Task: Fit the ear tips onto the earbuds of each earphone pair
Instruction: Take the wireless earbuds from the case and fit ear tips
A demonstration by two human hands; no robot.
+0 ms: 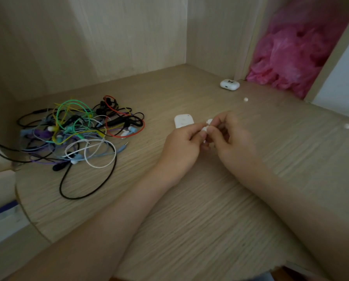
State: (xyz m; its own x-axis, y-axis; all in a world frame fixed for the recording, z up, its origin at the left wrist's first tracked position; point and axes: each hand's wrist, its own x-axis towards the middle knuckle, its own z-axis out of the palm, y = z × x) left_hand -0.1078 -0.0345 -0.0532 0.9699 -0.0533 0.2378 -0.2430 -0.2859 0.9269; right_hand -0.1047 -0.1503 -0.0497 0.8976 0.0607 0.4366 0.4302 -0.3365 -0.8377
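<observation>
Fingers (pixel 194 129) pinch earbud (pixel 204 129) near white case (pixel 182 120)

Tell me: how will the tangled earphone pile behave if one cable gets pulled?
Probably floppy: the earphone pile is thin looping cords. Likely drags as a clump, since the cords interlace. Probably light, sliding easily on the desk.

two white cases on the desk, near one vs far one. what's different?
The near case lies just beyond the left hand and looks plain; the far case sits at the back by the pink bag and bears a dark mark. The near case looks flat and squarish, the far case rounder. Both are white and rest on the desk.
</observation>
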